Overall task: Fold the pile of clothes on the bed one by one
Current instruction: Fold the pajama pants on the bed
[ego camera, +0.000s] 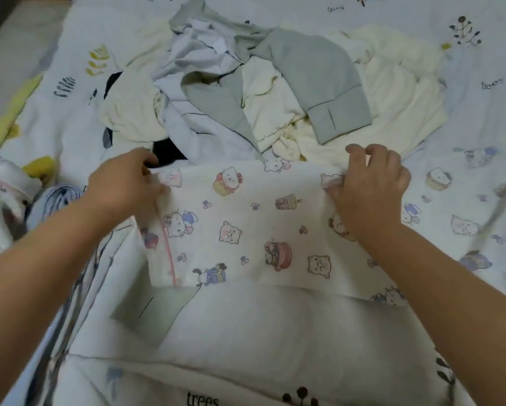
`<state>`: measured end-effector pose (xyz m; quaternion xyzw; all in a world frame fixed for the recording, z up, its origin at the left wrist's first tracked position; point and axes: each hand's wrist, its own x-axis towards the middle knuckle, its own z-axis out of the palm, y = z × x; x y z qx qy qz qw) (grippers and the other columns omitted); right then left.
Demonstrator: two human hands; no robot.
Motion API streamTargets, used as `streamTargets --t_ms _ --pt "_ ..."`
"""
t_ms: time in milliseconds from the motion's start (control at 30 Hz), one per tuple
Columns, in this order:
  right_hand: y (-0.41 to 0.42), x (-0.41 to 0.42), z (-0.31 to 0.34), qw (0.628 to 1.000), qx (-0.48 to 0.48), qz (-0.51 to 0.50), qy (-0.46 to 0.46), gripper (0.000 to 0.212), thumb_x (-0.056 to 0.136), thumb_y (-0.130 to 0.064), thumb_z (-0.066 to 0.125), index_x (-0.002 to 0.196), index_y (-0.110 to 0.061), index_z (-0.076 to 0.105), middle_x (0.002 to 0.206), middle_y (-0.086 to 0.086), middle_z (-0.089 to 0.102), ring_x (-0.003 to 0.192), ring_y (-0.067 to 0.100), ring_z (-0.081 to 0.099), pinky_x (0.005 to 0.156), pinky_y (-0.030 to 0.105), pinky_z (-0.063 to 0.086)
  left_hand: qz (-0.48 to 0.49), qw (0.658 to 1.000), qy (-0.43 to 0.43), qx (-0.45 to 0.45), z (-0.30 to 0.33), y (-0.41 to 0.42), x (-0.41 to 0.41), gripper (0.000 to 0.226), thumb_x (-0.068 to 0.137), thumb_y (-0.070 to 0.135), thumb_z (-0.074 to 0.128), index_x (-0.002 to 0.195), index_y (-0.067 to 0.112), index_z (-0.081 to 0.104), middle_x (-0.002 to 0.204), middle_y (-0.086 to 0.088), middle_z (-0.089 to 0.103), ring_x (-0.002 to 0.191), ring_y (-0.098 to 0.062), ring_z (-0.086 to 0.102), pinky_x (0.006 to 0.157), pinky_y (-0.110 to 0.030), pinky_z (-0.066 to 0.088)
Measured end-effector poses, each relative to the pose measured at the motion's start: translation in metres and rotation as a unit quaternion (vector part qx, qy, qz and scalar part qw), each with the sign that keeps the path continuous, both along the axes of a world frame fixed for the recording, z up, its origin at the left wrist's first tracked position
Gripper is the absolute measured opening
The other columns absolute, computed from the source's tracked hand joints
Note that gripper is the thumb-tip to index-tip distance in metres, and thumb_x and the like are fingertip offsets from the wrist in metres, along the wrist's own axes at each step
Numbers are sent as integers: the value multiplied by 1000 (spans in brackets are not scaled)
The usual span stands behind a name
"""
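A white cartoon-print garment (245,227) with pink piping lies flat on the bed in front of me, partly folded. My left hand (125,183) pinches its far left corner. My right hand (369,183) grips its far right corner, fingers curled over the edge. Behind it lies the pile of clothes (260,83): a grey hooded top, cream garments, a pale blue piece and something black. More cartoon-print fabric (465,227) spreads to the right under my right arm.
The bed sheet (245,376) is white with tree and leaf prints. At the left edge sit folded or bunched clothes (49,200), striped blue and cartoon-print. A grey pocket-like panel (155,312) shows below the garment. Floor lies at top left.
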<state>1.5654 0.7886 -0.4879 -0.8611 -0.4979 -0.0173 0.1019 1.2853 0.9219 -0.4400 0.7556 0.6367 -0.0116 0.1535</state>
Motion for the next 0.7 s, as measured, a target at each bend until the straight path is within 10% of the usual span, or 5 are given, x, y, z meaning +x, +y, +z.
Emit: streamTargets --t_ms 100,300,367,467,700 --pt "-18 -25 -10 997 7 81 3 61 68 -27 76 120 -4 53 121 23 51 111 40 48 93 52 34 114 992 -37 -31 -36 -12 1 60 86 27 63 132 1 37 122 -24 51 115 -39 49 91 -43 40" --pt "-69 -61 -37 925 -283 249 51 68 73 -44 68 129 -13 46 145 18 31 136 31 26 111 50 18 203 969 -89 -107 -85 -39 3 33 90 32 57 81 3 46 70 -8 49 74 -28 48 64 -34 33" --pt "-71 -66 -37 939 -248 238 27 52 55 -24 85 100 -7 66 110 22 62 102 34 61 83 42 51 216 970 -109 -28 -84 -39 -2 29 92 24 54 76 6 39 71 -9 46 75 -27 43 64 -35 29" --pt "-69 -83 -31 968 -116 211 63 39 39 -8 86 73 -8 68 65 6 64 56 22 62 49 25 51 223 960 -125 113 -75 -35 -18 20 92 18 51 89 4 38 82 -22 49 79 -35 48 65 -41 33" --pt "-78 -107 -21 908 -254 277 188 38 94 -39 41 120 -12 49 126 8 48 117 24 39 98 36 34 65 991 60 101 -78 -54 -18 57 89 16 55 137 -4 32 133 -38 34 113 -55 40 88 -62 35"
